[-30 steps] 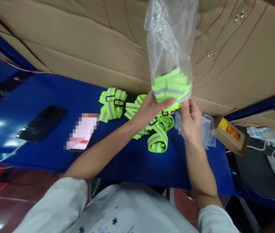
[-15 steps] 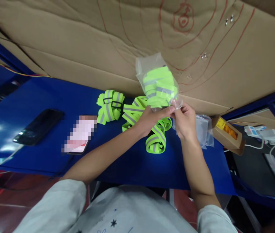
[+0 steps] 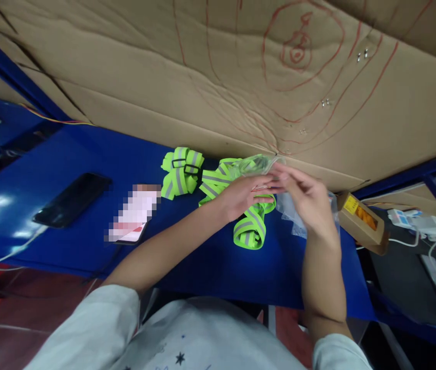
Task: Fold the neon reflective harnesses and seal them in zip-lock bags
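A clear plastic bag [image 3: 269,163] with a neon-green strap inside is tilted almost edge-on above the table. My left hand [image 3: 239,198] grips it from below, fingers extended to the right and overlapping my other hand. At the bag's near right end, my right hand [image 3: 308,198] closes on the plastic; its fingertips partly cover the left ones. Loose neon-green reflective straps [image 3: 249,228] with grey stripes lie beneath my hands. Left of them sits a folded reflective strap [image 3: 181,174] with black buckles.
More clear plastic bags [image 3: 297,221] lie under my right forearm, beside a cardboard box [image 3: 364,223] with an orange window. A dark phone [image 3: 72,199] on a white cable and a lit phone [image 3: 133,213] are on the blue table [image 3: 218,272]. Cardboard [image 3: 144,77] walls the back.
The filled bag has come down from upright against the cardboard to nearly flat, over the loose straps. My left fingers have straightened, and my right hand has moved slightly right.
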A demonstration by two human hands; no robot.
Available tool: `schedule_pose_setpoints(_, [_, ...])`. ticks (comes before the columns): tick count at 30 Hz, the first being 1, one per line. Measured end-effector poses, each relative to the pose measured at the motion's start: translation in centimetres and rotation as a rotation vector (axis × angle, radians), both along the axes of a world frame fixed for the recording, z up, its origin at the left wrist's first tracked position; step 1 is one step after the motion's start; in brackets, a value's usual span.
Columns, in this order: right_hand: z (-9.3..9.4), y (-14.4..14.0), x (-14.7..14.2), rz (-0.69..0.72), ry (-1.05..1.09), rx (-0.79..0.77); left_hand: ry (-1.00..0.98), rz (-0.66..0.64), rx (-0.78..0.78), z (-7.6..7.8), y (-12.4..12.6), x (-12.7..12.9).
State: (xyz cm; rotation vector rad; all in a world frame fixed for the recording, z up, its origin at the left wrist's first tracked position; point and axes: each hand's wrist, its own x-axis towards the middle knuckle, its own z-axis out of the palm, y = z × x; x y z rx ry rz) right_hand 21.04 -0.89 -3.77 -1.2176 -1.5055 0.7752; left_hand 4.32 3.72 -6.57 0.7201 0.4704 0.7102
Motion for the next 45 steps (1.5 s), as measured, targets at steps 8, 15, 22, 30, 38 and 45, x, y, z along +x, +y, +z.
schedule_pose_setpoints(8, [0.9, 0.5, 4.5, 0.169, -0.267, 0.266, 0.154, -0.349, 0.338, 4.6, 0.7, -4.5])
schedule_pose_setpoints(15, [0.5, 0.1, 1.9, -0.032, -0.292, 0.275, 0.376, 0.191, 0.822, 6.0, 1.0, -7.2])
schedule_pose_setpoints(22, [-0.1, 0.8, 1.5, 0.000, -0.182, 0.219, 0.290, 0.178, 0.680, 1.2, 4.0, -4.4])
schedule_pose_setpoints(30, [-0.5, 1.7, 3.4, -0.088, 0.040, 0.044, 0.352, 0.110, 0.831, -0.1, 5.5, -4.9])
schedule_pose_setpoints(38, [-0.2, 1.7, 3.8, 0.026, 0.038, -0.062, 0.417, -0.092, 0.919, 0.5, 6.5, -7.6])
schedule_pose_setpoints(45, [0.3, 0.7, 2.8, 0.098, -0.232, -0.032, 0.501, -0.160, 0.993, 1.6, 6.6, -8.8])
